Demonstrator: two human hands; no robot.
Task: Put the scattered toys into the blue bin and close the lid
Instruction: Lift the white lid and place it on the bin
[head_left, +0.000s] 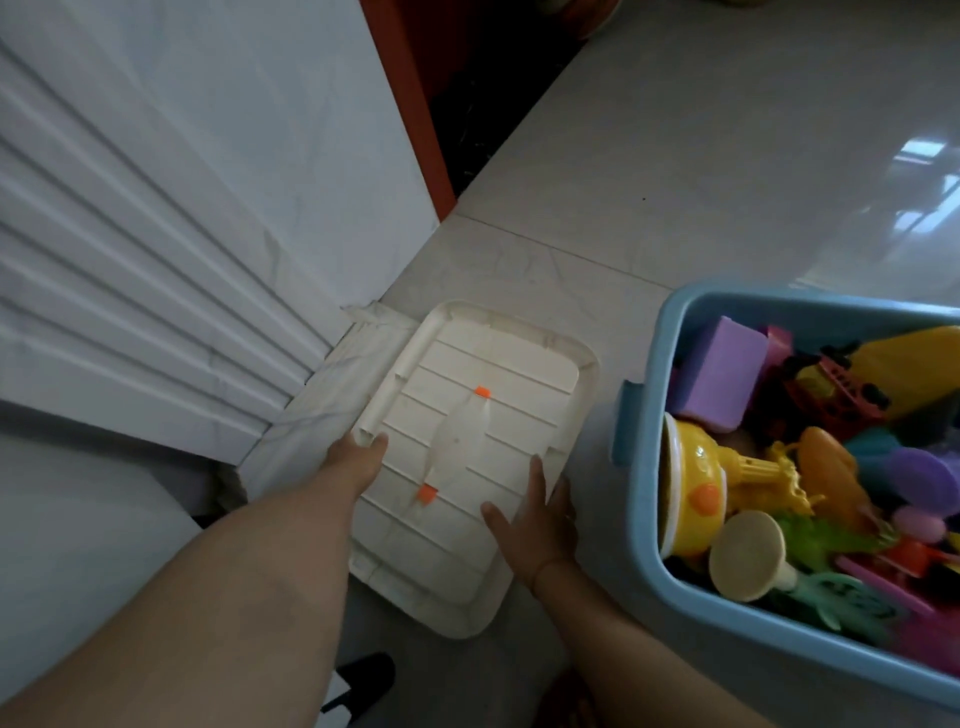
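A cream ribbed lid (498, 364) with a clear handle and two orange clips lies underside up on the floor, left of the blue bin (641, 467). My left hand (356, 460) grips the lid's left edge, thumb over the rim. My right hand (535, 519) holds its right edge, fingers spread on the ribbed face. The bin stands uncovered at the right, filled with several toys (779, 467): a purple block, a yellow pot, a cream funnel, green and pink pieces.
A white panelled wall (156, 234) runs along the left, with an orange-red door frame (410, 104) beyond it. Glossy grey floor tiles (675, 156) stretch behind the bin. A dark shoe (363, 680) shows at the bottom.
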